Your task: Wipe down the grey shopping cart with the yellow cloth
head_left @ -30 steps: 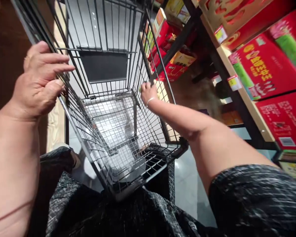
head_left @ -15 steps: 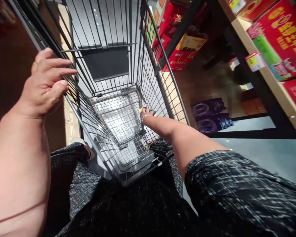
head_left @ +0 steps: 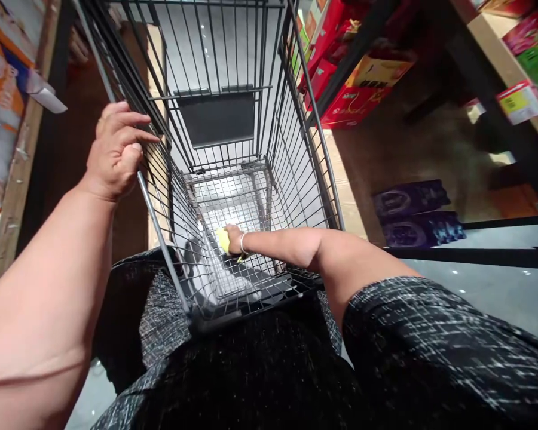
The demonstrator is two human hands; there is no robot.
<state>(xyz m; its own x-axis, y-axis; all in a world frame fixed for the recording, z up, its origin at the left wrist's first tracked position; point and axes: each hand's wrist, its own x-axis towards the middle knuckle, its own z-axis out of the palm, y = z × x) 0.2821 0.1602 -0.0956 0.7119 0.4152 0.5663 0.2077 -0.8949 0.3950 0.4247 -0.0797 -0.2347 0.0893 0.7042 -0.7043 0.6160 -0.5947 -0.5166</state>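
Observation:
A dark wire shopping cart stands in front of my body, seen from above. My left hand grips its left top rail, the fingers reaching over the rail toward the basket. My right hand is deep inside the basket, low over the wire floor. It is closed on a bright yellow cloth, which shows past the fingers on the left with a small bit below the wrist. My body hides the cart's near end. A grey panel sits on the far wire wall.
On the right, red gift boxes and purple packages stand on and under wooden shelving with a price tag. At the left edge, orange-and-white packages sit on another shelf. Grey floor shows at the right.
My right hand has moved left across the cart's wire floor with the yellow cloth, more of which now shows. My left hand stays on the rail. The view has shifted left.

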